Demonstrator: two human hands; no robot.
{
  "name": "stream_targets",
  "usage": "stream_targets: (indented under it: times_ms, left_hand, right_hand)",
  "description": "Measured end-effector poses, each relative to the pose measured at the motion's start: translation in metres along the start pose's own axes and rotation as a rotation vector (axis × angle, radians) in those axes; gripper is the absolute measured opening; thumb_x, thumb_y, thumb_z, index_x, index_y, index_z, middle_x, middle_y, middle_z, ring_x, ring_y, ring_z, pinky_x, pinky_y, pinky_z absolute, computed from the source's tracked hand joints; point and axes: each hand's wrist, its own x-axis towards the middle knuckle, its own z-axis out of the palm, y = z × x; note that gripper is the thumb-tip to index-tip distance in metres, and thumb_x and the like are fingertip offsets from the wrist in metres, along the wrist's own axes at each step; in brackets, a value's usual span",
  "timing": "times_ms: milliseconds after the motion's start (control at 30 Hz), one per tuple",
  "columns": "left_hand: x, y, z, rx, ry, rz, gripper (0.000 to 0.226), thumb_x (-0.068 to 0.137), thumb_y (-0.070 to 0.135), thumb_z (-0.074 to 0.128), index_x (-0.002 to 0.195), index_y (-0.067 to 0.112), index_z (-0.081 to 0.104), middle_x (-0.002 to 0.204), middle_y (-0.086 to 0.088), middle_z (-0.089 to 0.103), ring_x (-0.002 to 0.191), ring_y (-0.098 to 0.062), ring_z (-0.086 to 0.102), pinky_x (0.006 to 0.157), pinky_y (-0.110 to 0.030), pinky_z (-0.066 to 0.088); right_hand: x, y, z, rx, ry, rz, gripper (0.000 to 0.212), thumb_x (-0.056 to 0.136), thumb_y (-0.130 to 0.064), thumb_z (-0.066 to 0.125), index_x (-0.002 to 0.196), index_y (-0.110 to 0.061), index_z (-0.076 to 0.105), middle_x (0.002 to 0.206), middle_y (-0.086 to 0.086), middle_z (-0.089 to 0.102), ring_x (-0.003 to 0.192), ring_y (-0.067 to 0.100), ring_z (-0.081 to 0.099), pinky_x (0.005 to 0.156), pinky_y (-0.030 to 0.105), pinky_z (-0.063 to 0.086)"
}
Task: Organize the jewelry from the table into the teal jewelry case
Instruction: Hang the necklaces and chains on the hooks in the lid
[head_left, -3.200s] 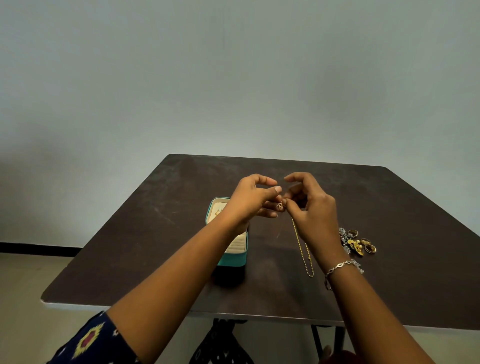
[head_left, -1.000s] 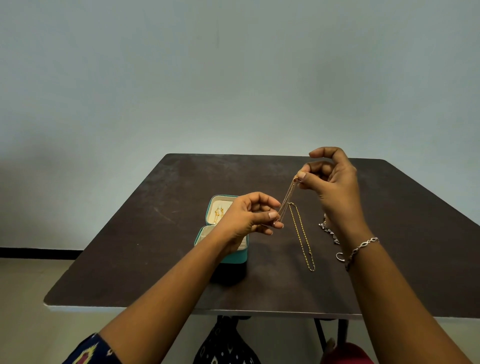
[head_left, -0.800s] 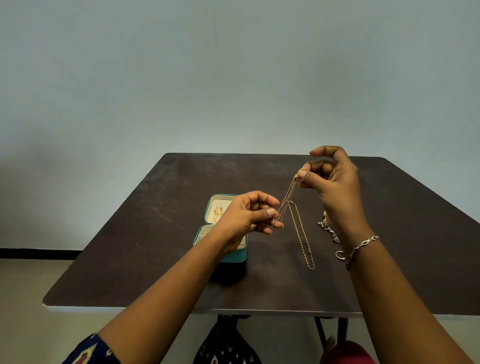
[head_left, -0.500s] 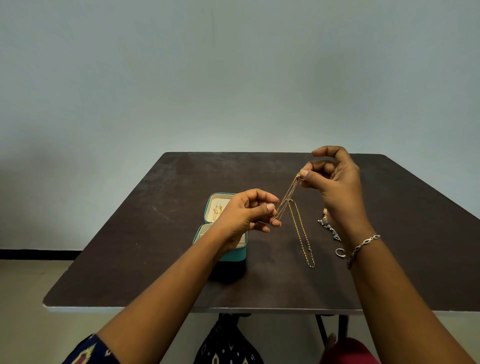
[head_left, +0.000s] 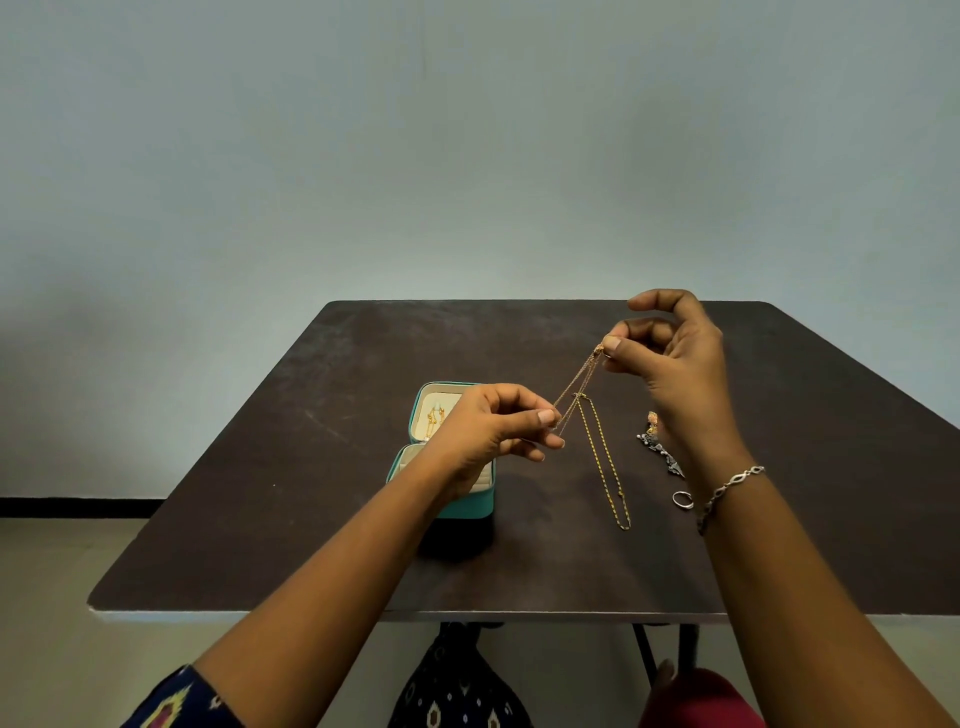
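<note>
**A:** What is the person holding up there?

**B:** A fine gold chain (head_left: 575, 385) is stretching in a straight line between the two hands, lifted clear of the table. The right hand (head_left: 672, 364) is pinching the upper end between thumb and fingertip, with the forefinger curling loosely above. The left hand (head_left: 485, 431) is pinching the lower end, down nearer the case.

**A:** And where is the case sitting?

**B:** The teal jewelry case (head_left: 465, 509) is standing open on the dark table (head_left: 291, 519), just under and behind the left hand, which is hiding part of its base. The lid is standing up at the back, and gold earrings (head_left: 435, 415) are showing against its cream lining.

**A:** Is anything else lying about?

**B:** A second, heavier gold chain (head_left: 605, 467) is lying doubled on the table between the case and the right forearm. Its far end is lying under the lifted chain. To the right of it a dark silver piece (head_left: 658, 451) is lying, with a small gold piece (head_left: 652, 418) just beyond it, close to the right hand. A silver ring (head_left: 682, 500) is lying nearer the front edge. A silver bracelet (head_left: 730, 488) is hanging round the right wrist.
</note>
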Motion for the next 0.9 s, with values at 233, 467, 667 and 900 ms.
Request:
stream_targets:
  times_ms: [233, 467, 667, 900]
  left_hand:
    - [-0.001, 0.004, 0.0, -0.09, -0.028, -0.022, 0.013, 0.09, 0.002, 0.047, 0.088, -0.003, 0.059, 0.078, -0.011, 0.064, 0.068, -0.013, 0.067, 0.055, -0.02, 0.054]
    - [-0.002, 0.009, -0.001, -0.137, 0.01, 0.027, 0.019, 0.089, 0.002, 0.046, 0.08, 0.001, 0.062, 0.078, -0.006, 0.067, 0.074, -0.012, 0.065, 0.055, -0.021, 0.052]
    - [-0.005, 0.013, -0.005, -0.153, 0.015, 0.067, 0.032, 0.088, 0.014, 0.049, 0.063, 0.02, 0.068, 0.082, -0.003, 0.067, 0.086, -0.016, 0.062, 0.065, -0.026, 0.052]
    - [-0.004, 0.025, -0.022, -0.261, 0.1, 0.032, 0.022, 0.09, 0.019, 0.045, 0.074, 0.013, 0.059, 0.075, 0.0, 0.069, 0.086, -0.017, 0.066, 0.074, -0.033, 0.048]
  right_hand:
    - [0.001, 0.0, -0.003, 0.019, 0.007, 0.01, 0.035, 0.08, 0.011, 0.057, 0.091, -0.022, 0.048, 0.072, 0.004, 0.058, 0.063, 0.006, 0.059, 0.061, 0.02, 0.053]
    - [0.0, 0.007, -0.006, 0.017, 0.023, 0.032, 0.034, 0.08, 0.011, 0.057, 0.092, -0.02, 0.048, 0.072, 0.005, 0.058, 0.064, 0.009, 0.058, 0.059, 0.018, 0.053]
    - [-0.003, 0.015, -0.005, 0.022, 0.018, 0.067, 0.032, 0.08, 0.011, 0.057, 0.094, -0.017, 0.049, 0.07, 0.005, 0.058, 0.061, 0.008, 0.058, 0.059, 0.019, 0.053]
    - [-0.011, 0.032, 0.013, 0.087, -0.01, 0.193, 0.032, 0.08, 0.013, 0.056, 0.091, -0.017, 0.048, 0.069, 0.007, 0.056, 0.062, 0.013, 0.055, 0.055, 0.017, 0.052]
